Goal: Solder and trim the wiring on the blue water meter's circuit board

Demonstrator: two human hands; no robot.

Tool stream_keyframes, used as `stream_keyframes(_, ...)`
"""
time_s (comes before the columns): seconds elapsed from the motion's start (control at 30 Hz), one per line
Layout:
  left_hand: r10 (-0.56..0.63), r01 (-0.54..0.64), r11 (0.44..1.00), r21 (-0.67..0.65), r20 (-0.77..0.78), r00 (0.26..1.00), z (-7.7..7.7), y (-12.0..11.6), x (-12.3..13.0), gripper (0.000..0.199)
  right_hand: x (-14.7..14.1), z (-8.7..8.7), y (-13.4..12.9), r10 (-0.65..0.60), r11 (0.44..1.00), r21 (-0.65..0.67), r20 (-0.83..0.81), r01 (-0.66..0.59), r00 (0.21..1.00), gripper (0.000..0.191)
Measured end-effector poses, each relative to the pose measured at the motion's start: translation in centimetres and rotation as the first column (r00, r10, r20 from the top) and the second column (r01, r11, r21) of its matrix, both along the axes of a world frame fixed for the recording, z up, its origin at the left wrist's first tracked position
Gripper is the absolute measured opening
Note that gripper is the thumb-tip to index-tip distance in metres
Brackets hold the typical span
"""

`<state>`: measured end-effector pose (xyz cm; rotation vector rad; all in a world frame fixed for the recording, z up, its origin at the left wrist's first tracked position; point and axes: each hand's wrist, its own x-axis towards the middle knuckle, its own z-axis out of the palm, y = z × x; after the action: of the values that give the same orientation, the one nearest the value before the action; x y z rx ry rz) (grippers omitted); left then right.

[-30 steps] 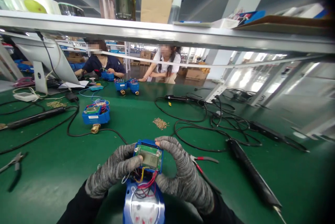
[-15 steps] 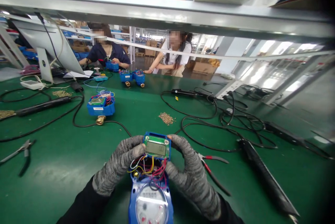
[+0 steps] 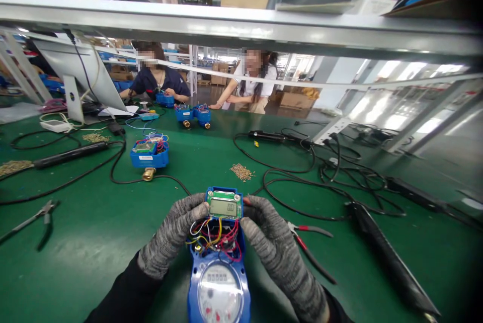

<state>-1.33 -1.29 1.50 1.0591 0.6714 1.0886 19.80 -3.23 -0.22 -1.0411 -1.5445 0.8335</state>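
Observation:
Both hands wear grey gloves. A small blue display box (image 3: pixel 223 206) with a green circuit board and a lit screen is held between them, at the top of a blue meter (image 3: pixel 219 290) with a clear round dial. My left hand (image 3: pixel 173 235) grips the box's left side, thumb near the screen's edge. My right hand (image 3: pixel 277 252) holds its right side with thumb and fingers. Red, yellow and white wires (image 3: pixel 217 237) run between box and meter. Inside the meter body, parts under the wires are partly hidden.
Red-handled pliers (image 3: pixel 309 247) lie right of my right hand, near a black electric screwdriver (image 3: pixel 392 257) and coiled cables. Screws (image 3: pixel 242 172) lie beyond the box. Another blue meter (image 3: pixel 149 157) stands left; cutters (image 3: pixel 37 222) lie far left. Two people are across the table.
The display now shows digits more clearly, and the box has tilted slightly towards me. The whole view has shifted a little. Both hands keep their hold.

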Motion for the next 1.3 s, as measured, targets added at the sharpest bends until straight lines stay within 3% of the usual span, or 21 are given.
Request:
stream_keyframes(0.17,0.018,-0.018,0.999,-0.033,-0.005,1.000,-0.1,-0.2,0.0,0.036,-0.2,1.0,0.3,0.045,0.989,-0.128,-0.185,-0.070,0.982,0.044)
stream_keyframes(0.33,0.020,-0.020,1.000,-0.017,0.006,1.000,0.1,-0.4,0.4,0.034,-0.6,1.9,0.2,0.070,0.992,-0.081,-0.243,-0.092,0.968,0.041)
stream_keyframes(0.63,0.080,-0.080,0.997,0.001,-0.031,0.996,0.9,-0.7,0.7,0.034,-1.2,1.7,0.0,0.081,0.994,-0.045,-0.322,-0.101,0.943,0.034)
stream_keyframes(0.9,0.175,-0.178,0.978,-0.106,-0.040,0.984,-0.9,-1.4,0.6,0.045,-1.9,0.1,-0.6,0.155,0.969,-0.094,-0.486,-0.228,0.860,0.046)
stream_keyframes(1.03,0.161,-0.172,0.979,-0.113,-0.099,0.982,-1.4,-1.4,0.4,0.044,-2.8,-0.7,-0.9,0.085,0.990,-0.050,-0.515,-0.129,0.853,0.049)
stream_keyframes(1.3,-0.015,0.013,0.999,-0.038,-0.055,0.998,-1.1,-1.0,0.7,0.045,-2.6,-1.0,-1.5,0.023,1.000,0.015,-0.337,-0.019,0.941,0.046)
